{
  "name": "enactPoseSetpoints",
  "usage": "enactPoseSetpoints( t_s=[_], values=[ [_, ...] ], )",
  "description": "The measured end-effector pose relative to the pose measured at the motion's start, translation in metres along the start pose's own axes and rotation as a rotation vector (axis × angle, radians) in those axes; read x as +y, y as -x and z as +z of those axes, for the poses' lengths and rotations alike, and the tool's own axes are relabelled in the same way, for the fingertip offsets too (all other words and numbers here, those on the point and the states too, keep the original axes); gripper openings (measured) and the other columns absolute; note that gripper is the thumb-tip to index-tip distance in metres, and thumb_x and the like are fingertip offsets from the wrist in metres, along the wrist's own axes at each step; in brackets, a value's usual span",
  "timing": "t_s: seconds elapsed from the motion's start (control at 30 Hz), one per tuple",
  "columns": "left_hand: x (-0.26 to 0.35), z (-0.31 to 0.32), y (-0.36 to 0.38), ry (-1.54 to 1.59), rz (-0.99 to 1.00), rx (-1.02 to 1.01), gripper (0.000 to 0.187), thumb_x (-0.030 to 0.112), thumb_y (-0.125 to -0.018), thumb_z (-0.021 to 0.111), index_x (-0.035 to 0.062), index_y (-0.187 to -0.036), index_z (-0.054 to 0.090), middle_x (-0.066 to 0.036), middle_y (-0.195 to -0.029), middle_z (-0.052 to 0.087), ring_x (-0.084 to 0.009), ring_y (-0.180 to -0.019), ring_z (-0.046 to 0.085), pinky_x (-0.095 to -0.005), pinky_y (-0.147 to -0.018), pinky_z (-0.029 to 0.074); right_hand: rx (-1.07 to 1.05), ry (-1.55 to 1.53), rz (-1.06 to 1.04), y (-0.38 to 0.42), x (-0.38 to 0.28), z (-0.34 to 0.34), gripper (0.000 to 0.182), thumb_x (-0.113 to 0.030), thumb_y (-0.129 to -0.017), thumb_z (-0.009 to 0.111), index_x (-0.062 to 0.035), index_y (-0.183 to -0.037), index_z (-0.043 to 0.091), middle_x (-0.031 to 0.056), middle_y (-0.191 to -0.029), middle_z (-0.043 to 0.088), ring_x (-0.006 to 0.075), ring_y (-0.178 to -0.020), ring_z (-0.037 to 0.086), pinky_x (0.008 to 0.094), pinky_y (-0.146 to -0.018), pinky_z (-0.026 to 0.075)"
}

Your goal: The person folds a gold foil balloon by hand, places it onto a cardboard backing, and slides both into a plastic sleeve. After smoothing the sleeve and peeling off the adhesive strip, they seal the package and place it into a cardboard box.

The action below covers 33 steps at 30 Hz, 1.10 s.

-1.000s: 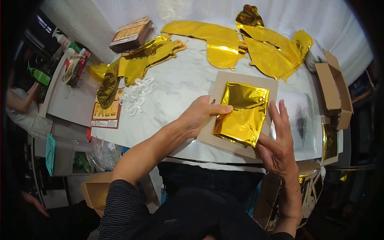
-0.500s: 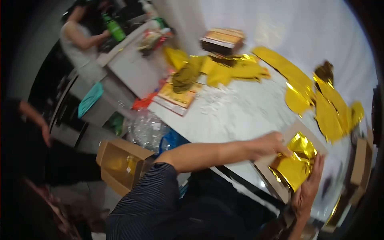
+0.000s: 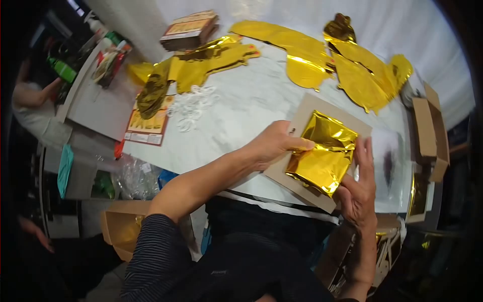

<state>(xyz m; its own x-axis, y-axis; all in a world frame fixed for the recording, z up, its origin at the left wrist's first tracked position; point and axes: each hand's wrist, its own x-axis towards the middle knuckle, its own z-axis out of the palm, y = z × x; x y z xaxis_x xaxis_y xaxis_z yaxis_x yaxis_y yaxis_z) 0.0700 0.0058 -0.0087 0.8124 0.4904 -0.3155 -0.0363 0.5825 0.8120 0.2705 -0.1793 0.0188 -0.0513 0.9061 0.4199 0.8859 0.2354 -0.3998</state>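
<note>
A folded gold foil balloon (image 3: 322, 168) lies on a flat sheet of brown cardboard (image 3: 306, 113) near the table's front edge. My left hand (image 3: 276, 143) is closed at its left side, thumb pressed on the foil; its other fingers are partly hidden. Around the right edge curves my right hand (image 3: 359, 189), gripping foil, fingers along the side and thumb near the lower corner. Flat gold foil balloons (image 3: 309, 60) are spread beyond the cardboard, and another crumpled gold foil balloon (image 3: 201, 65) lies at the far left.
White rings or ties (image 3: 193, 105) lie in a pile left of centre. A stack of printed packages (image 3: 188, 30) stands at the back, with a printed card (image 3: 146, 126) at the left edge. Cardboard boxes (image 3: 430, 131) are at right. Another person's arm (image 3: 43, 95) shows at far left.
The view has swung right, so table items appear farther left. My hands remain on the folded foil; the left thumb still presses its top.
</note>
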Motion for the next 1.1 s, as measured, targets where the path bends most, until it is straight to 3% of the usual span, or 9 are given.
enactPoseSetpoints(
  t_s=[0.17, 0.2, 0.23, 0.3, 0.33, 0.37, 0.43, 0.9, 1.1],
  values=[
    [0.004, -0.005, -0.002, -0.058, 0.080, 0.071, 0.040, 0.008, -0.088, 0.078, -0.0054, -0.124, 0.063, -0.012, -0.113, 0.072, -0.0166, -0.096, 0.070, -0.0324, -0.089, 0.057, 0.264, -0.215, 0.113, 0.013, 0.022, 0.004, 0.023, -0.007, -0.090, 0.068, -0.0007, -0.111, 0.075, 0.0320, -0.156, 0.046, 0.0481, -0.147, 0.042, 0.0548, -0.121, 0.032],
    [0.007, -0.005, 0.000, -0.093, 0.096, 0.082, 0.040, 0.009, -0.088, 0.079, -0.0054, -0.122, 0.064, -0.011, -0.111, 0.072, -0.0153, -0.096, 0.069, -0.0314, -0.089, 0.056, 0.401, -0.344, 0.239, 0.017, 0.024, 0.010, 0.037, -0.010, -0.095, 0.070, 0.0026, -0.129, 0.065, 0.0289, -0.148, 0.055, 0.0395, -0.139, 0.053, 0.0495, -0.117, 0.041],
    [0.008, -0.005, 0.000, -0.092, 0.090, 0.074, 0.040, 0.009, -0.088, 0.079, -0.0054, -0.122, 0.064, -0.011, -0.111, 0.072, -0.0153, -0.096, 0.069, -0.0314, -0.089, 0.056, 0.403, -0.339, 0.247, 0.018, 0.025, 0.009, 0.037, -0.010, -0.095, 0.070, 0.0026, -0.129, 0.065, 0.0289, -0.148, 0.055, 0.0395, -0.139, 0.053, 0.0495, -0.117, 0.041],
    [0.009, -0.003, 0.000, -0.216, 0.115, 0.117, 0.038, 0.011, -0.088, 0.079, -0.0053, -0.120, 0.065, -0.010, -0.108, 0.073, -0.0143, -0.096, 0.069, -0.0305, -0.088, 0.056, 0.445, -0.959, 0.639, 0.012, 0.020, 0.008, 0.056, -0.013, -0.096, 0.073, 0.0033, -0.145, 0.051, 0.0238, -0.143, 0.060, 0.0319, -0.127, 0.062, 0.0406, -0.105, 0.052],
    [0.010, 0.001, 0.002, -0.249, 0.117, 0.124, 0.037, 0.013, -0.089, 0.080, -0.0048, -0.118, 0.066, -0.008, -0.107, 0.073, -0.0133, -0.096, 0.068, -0.0296, -0.086, 0.055, 0.314, -0.979, 0.743, 0.007, 0.015, 0.006, 0.069, -0.037, -0.098, 0.075, 0.0047, -0.146, 0.047, 0.0189, -0.139, 0.062, 0.0235, -0.114, 0.068, 0.0348, -0.093, 0.058],
    [0.010, 0.004, 0.002, -0.251, 0.110, 0.111, 0.037, 0.013, -0.089, 0.080, -0.0048, -0.118, 0.066, -0.008, -0.107, 0.073, -0.0133, -0.096, 0.068, -0.0296, -0.086, 0.055, 0.248, -1.075, 0.819, 0.009, 0.016, 0.009, 0.066, -0.036, -0.096, 0.077, 0.0033, -0.143, 0.051, 0.0127, -0.127, 0.067, 0.0144, -0.101, 0.067, 0.0302, -0.086, 0.058],
    [0.006, 0.010, 0.000, -0.336, 0.149, 0.097, 0.038, 0.014, -0.090, 0.079, -0.0054, -0.120, 0.066, -0.009, -0.108, 0.074, -0.0131, -0.096, 0.069, -0.0299, -0.086, 0.055, 0.009, -1.141, 0.908, 0.001, 0.012, 0.007, 0.061, -0.031, -0.095, 0.077, 0.0025, -0.140, 0.055, 0.0070, -0.117, 0.070, 0.0108, -0.097, 0.067, 0.0273, -0.083, 0.056],
    [0.002, 0.013, -0.010, -0.518, 0.150, 0.074, 0.040, 0.011, -0.089, 0.079, -0.0052, -0.122, 0.065, -0.010, -0.109, 0.074, -0.0131, -0.095, 0.070, -0.0299, -0.085, 0.056, 0.201, -1.269, 0.934, -0.003, 0.008, 0.032, 0.044, -0.015, -0.092, 0.079, 0.0044, -0.128, 0.062, 0.0107, -0.118, 0.073, 0.0144, -0.102, 0.070, 0.0296, -0.092, 0.056],
    [0.013, 0.014, -0.016, -0.577, 0.070, 0.074, 0.034, 0.008, -0.088, 0.078, -0.0057, -0.118, 0.067, -0.010, -0.103, 0.076, -0.0133, -0.089, 0.069, -0.0302, -0.084, 0.056, 0.103, -1.075, 0.956, -0.003, 0.010, 0.023, 0.039, -0.015, -0.091, 0.080, 0.0056, -0.120, 0.065, 0.0075, -0.102, 0.074, 0.0135, -0.086, 0.071, 0.0286, -0.078, 0.057]
  ],
)
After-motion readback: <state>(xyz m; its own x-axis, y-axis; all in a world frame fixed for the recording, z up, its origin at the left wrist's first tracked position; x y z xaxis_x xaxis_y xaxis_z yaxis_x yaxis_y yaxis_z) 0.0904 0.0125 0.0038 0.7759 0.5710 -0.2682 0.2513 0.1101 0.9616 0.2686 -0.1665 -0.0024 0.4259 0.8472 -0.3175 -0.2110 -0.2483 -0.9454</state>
